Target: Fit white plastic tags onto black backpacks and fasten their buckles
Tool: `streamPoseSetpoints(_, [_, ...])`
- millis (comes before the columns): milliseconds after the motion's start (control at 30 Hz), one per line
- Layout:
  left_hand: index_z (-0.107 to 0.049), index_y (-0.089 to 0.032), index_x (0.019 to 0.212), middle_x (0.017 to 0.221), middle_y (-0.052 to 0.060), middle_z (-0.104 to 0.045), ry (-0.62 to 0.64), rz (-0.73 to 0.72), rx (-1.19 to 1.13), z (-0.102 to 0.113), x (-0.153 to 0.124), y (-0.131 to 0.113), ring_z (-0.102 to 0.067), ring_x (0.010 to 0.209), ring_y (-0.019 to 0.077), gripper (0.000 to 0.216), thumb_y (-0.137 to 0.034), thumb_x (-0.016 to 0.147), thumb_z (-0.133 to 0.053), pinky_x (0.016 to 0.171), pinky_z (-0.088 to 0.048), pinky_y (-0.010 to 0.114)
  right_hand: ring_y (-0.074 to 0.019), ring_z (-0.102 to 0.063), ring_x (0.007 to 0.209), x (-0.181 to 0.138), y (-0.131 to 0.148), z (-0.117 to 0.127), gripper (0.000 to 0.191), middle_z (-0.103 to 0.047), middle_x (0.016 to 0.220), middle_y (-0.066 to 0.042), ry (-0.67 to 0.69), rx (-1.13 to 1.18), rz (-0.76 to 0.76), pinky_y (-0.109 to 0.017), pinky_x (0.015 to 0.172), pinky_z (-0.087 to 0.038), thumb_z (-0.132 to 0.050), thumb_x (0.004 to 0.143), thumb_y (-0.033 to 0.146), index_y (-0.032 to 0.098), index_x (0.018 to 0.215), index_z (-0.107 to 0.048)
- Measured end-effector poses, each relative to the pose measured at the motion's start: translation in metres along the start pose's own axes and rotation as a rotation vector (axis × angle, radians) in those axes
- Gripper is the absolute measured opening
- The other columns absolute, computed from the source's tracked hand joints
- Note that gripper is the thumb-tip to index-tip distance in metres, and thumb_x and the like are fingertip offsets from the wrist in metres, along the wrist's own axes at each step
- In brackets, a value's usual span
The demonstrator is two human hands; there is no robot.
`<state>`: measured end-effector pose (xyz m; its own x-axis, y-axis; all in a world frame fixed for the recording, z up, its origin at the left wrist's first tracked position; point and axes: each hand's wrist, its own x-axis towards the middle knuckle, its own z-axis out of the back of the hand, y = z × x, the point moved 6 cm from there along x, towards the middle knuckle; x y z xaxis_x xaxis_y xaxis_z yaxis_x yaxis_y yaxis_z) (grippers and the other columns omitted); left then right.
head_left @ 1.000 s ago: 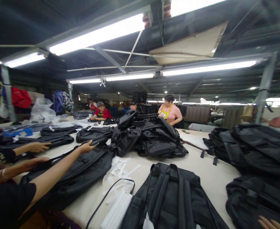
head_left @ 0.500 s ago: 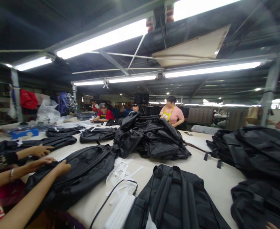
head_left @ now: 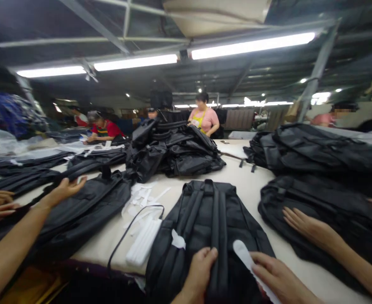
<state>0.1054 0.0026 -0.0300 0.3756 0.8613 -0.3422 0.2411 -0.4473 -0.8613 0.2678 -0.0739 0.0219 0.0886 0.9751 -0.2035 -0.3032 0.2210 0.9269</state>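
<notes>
A black backpack lies on the table right in front of me, its padded shoulder straps facing up. My left hand is closed at one of those straps, thumb along its edge, low on the bag. Between the thumb and fingers of my right hand is a white strip with a rounded end, held over the bag's lower right side. A small white piece lies on the left strap. Left of the bag sits a stack of white strips beside a thin black cord.
Co-workers' hands rest on black bags at the left and right. A heap of black backpacks stands mid-table, with another pile at the right. Loose white scraps lie on the pale table.
The view has turned right and down. Both my hands have come into view at the backpack, the right one with a white strip. The right co-worker's arm now reaches over a bag.
</notes>
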Motion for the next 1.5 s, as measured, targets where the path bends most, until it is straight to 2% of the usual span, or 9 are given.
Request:
streamPoseSetpoints(167, [-0.058,-0.014,0.084,0.062,0.001,-0.065,0.066,0.09,0.054,-0.002,0.003,0.004,-0.058,0.051,0.0113,0.03,-0.041,0.071,-0.065,0.056,-0.045,0.022,-0.0123,-0.055,0.06,-0.009,0.01,-0.013,0.023,-0.061,0.064,0.0,0.128,-0.307,0.068,-0.019,0.053,-0.037,-0.044,0.077,0.024,0.016,0.068,-0.064])
streamPoseSetpoints(333, [-0.058,-0.014,0.084,0.071,0.001,-0.067,0.086,0.004,0.157,-0.004,0.003,-0.012,-0.062,0.065,0.0131,0.027,-0.036,0.07,-0.066,0.063,-0.047,0.022,-0.0131,-0.057,0.061,0.016,-0.004,-0.028,0.026,-0.064,0.063,-0.003,0.075,-0.391,0.069,-0.02,0.057,-0.037,-0.042,0.073,0.017,0.013,0.065,-0.066])
streamPoseSetpoints(600, [-0.055,-0.013,0.093,0.074,0.005,-0.069,0.069,-0.099,0.25,-0.011,0.002,-0.009,-0.061,0.059,0.0139,0.033,-0.037,0.071,-0.063,0.06,-0.049,0.025,-0.0186,-0.061,0.069,0.047,-0.018,-0.055,0.022,-0.068,0.07,-0.005,-0.132,0.171,-0.022,-0.025,0.06,-0.045,-0.048,0.07,0.019,0.013,0.075,-0.069])
streamPoseSetpoints(767, [-0.048,-0.013,0.107,0.077,0.006,-0.069,0.043,-0.143,0.283,-0.014,0.003,-0.011,-0.064,0.068,0.0172,0.042,-0.036,0.074,-0.061,0.064,-0.049,0.027,-0.0161,-0.059,0.055,0.041,-0.016,-0.065,0.027,-0.067,0.065,-0.005,-0.091,0.658,-0.203,-0.025,0.052,-0.045,-0.059,0.067,0.03,0.013,0.087,-0.066])
streamPoseSetpoints(933, [-0.039,-0.011,0.119,0.078,0.007,-0.069,0.012,-0.05,0.252,-0.012,0.003,-0.005,-0.065,0.07,0.0183,0.054,-0.033,0.075,-0.061,0.066,-0.05,0.029,-0.0148,-0.058,0.054,0.042,-0.016,-0.064,0.027,-0.066,0.065,-0.005,-0.033,0.755,-0.195,-0.023,0.049,-0.041,-0.061,0.066,0.031,0.012,0.085,-0.066])
streamPoseSetpoints(1033, [-0.044,-0.009,0.116,0.079,0.007,-0.07,-0.023,0.044,0.219,-0.006,0.003,0.001,-0.065,0.077,0.0185,0.051,-0.03,0.074,-0.063,0.072,-0.049,0.028,-0.0127,-0.055,0.052,0.044,-0.019,-0.065,0.026,-0.064,0.06,-0.004,-0.033,0.722,-0.2,-0.021,0.046,-0.037,-0.06,0.066,0.029,0.011,0.084,-0.065])
streamPoseSetpoints(1167, [-0.059,-0.01,0.092,0.077,0.006,-0.069,0.039,0.085,0.192,-0.005,0.005,0.008,-0.064,0.074,0.0174,0.03,-0.033,0.073,-0.063,0.071,-0.049,0.026,-0.0088,-0.044,0.044,0.047,-0.022,-0.064,0.018,-0.055,0.05,0.001,-0.062,0.564,-0.201,-0.02,0.044,-0.034,-0.054,0.069,0.024,0.012,0.077,-0.064])
streamPoseSetpoints(1367, [-0.054,-0.015,0.081,0.06,-0.001,-0.064,0.013,0.051,0.121,-0.006,0.004,0.013,-0.06,0.056,0.0141,0.023,-0.033,0.07,-0.064,0.057,-0.048,0.025,-0.0107,-0.046,0.043,0.043,-0.027,-0.052,0.02,-0.054,0.055,0.001,0.002,0.043,-0.169,-0.02,0.04,-0.033,-0.041,0.077,0.021,0.015,0.085,-0.059])
streamPoseSetpoints(1500, [-0.053,-0.016,0.083,0.064,0.0,-0.065,0.029,0.044,0.094,-0.01,0.003,0.014,-0.062,0.061,0.0168,0.028,-0.035,0.069,-0.066,0.06,-0.049,0.028,-0.0141,-0.058,0.058,0.037,-0.022,-0.04,0.015,-0.063,0.07,-0.005,-0.035,-0.312,-0.046,-0.022,0.053,-0.038,-0.041,0.08,0.018,0.017,0.082,-0.056])
